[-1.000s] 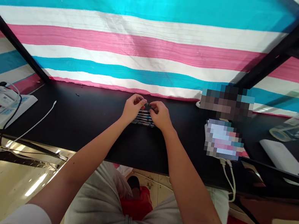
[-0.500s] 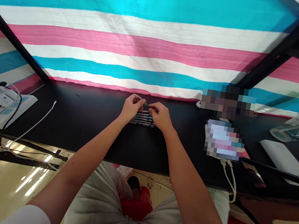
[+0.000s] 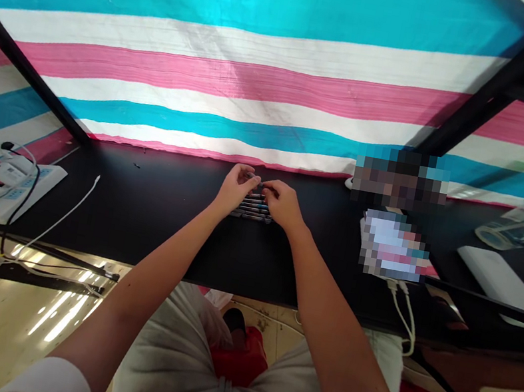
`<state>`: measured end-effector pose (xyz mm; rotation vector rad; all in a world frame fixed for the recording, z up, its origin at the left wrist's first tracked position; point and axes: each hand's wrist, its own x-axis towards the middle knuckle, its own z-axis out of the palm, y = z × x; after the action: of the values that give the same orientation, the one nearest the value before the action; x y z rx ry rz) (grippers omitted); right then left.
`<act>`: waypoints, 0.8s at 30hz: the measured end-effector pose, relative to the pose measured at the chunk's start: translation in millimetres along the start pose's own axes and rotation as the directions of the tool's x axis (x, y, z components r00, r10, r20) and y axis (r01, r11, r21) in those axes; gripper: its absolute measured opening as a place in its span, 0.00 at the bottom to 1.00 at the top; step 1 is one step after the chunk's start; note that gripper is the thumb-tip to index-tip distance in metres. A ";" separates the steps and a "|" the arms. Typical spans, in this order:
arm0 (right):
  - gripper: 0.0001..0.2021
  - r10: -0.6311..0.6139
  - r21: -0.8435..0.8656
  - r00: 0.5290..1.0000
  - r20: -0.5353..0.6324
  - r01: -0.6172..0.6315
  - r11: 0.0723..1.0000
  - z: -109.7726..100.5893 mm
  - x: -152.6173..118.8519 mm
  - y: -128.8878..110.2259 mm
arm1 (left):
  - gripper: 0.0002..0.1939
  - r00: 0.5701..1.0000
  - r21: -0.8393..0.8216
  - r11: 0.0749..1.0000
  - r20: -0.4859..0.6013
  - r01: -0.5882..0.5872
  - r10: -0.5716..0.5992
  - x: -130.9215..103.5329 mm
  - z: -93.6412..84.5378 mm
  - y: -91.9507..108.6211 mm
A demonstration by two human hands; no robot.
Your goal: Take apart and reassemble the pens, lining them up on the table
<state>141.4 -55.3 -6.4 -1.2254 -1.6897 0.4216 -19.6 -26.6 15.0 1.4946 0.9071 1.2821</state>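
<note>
Several slim pens (image 3: 254, 207) lie side by side in a row on the black table (image 3: 156, 218). Just above the row's far side, my left hand (image 3: 237, 188) is closed, thumb and fingers pinching one end of a slim dark pen (image 3: 260, 185). My right hand (image 3: 284, 201) pinches the other end, its fingers curled. Most of the held pen is hidden by my fingers. Both hands partly cover the ends of the pens in the row.
On the left are a white power strip (image 3: 45, 188) with plugs and a loose white cable (image 3: 69, 213). To the right are a blurred-out phone-like device (image 3: 392, 246), a white box-shaped thing (image 3: 500, 282) and a clear plastic cup (image 3: 504, 228). A striped sheet (image 3: 241, 84) hangs behind.
My left hand has shifted slightly right, closer to my right hand, with the pen still between them. The row of pens stays where it was.
</note>
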 end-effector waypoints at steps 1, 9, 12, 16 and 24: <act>0.10 -0.003 -0.003 1.000 -0.004 0.003 1.000 0.1 -0.1 -0.3 | 0.12 1.000 0.026 0.999 -0.019 0.020 -0.020 -0.4 -0.2 0.5; 0.11 -0.019 -0.019 1.000 0.024 0.019 1.000 1.4 0.0 1.7 | 0.06 0.997 0.160 0.986 0.060 -0.052 0.043 -0.5 -5.7 -0.1; 0.11 -0.026 -0.030 1.000 -0.006 0.026 0.999 1.0 0.2 2.7 | 0.03 0.992 0.086 0.994 0.111 -0.067 0.057 0.4 -5.1 1.7; 0.09 -0.025 -0.027 0.999 -0.034 0.024 0.999 0.8 0.4 3.2 | 0.06 0.996 -0.013 0.999 0.086 -0.031 0.032 1.3 -4.4 5.1; 0.07 -0.025 -0.017 1.000 -0.015 0.025 1.000 1.7 0.4 4.6 | 0.10 1.000 0.148 0.989 0.005 0.029 -0.030 0.7 -6.9 1.3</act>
<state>142.4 -52.6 -10.3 -1.2158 -1.6969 0.3823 -26.4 -25.1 16.6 1.5930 1.0349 1.2087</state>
